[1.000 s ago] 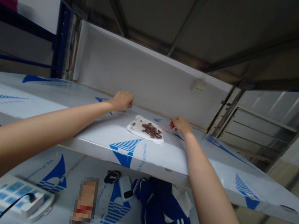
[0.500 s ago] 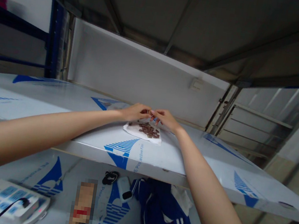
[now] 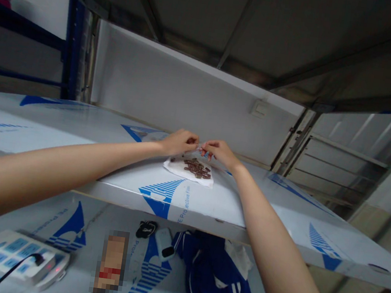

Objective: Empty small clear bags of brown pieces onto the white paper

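Note:
Both arms reach over the film-covered shelf (image 3: 116,164) to a white sheet like tissue or paper (image 3: 178,167). Several small dark brown pieces, capsule-like in shape, (image 3: 198,167) lie in a loose pile on it. Above the sheet's far left side is my left hand (image 3: 182,142), its fingers curled and pinched together. My right hand (image 3: 217,150) faces it from the right, thumb and finger pressed together. The fingertips of both hands nearly meet over the sheet. Whatever they pinch is too small to make out.
On the level below lie a white power strip (image 3: 16,257) with a black plug, a pixelated item (image 3: 112,263), a coiled black cable (image 3: 146,229), a light-blue device (image 3: 164,244) and blue-and-white clothing (image 3: 219,285). A metal shelf underside (image 3: 206,17) hangs overhead.
My two hands have drawn slightly apart at the fingertips, opening a small gap. The brown pieces stay on the sheet, and the whole view has shifted a little.

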The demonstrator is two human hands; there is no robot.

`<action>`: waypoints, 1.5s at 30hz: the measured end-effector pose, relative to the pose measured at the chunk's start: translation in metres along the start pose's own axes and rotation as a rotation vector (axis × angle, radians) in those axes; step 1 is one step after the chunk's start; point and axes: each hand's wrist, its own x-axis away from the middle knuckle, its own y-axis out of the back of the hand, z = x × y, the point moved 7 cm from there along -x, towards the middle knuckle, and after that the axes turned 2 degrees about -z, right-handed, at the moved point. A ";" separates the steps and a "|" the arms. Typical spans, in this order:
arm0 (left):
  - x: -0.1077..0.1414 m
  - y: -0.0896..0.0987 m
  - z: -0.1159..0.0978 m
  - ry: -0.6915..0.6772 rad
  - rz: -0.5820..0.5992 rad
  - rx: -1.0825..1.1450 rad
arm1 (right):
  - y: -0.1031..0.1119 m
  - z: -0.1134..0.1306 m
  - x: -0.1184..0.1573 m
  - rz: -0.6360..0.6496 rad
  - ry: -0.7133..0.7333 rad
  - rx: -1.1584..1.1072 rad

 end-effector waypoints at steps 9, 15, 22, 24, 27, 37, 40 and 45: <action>0.006 0.014 -0.011 0.000 -0.065 -0.255 | -0.002 -0.003 0.002 -0.001 0.006 0.141; 0.006 0.006 -0.018 -0.033 -0.053 -0.323 | -0.006 0.000 -0.001 -0.017 0.049 0.044; 0.004 0.003 -0.009 0.076 -0.008 -0.250 | 0.007 0.002 0.000 -0.131 -0.035 -0.003; 0.003 0.001 -0.003 0.151 -0.001 -0.121 | 0.013 0.003 0.002 -0.205 -0.052 -0.022; 0.004 -0.002 0.003 0.222 -0.026 0.094 | 0.022 0.006 0.002 -0.292 -0.032 -0.058; 0.011 -0.013 0.016 0.446 -0.129 0.690 | 0.026 0.010 0.004 -0.322 0.020 -0.133; 0.012 -0.009 0.020 0.459 -0.201 0.785 | 0.017 0.009 0.004 -0.230 -0.016 -0.104; 0.009 -0.005 0.026 0.454 -0.192 0.785 | 0.006 0.007 0.005 -0.125 -0.060 -0.055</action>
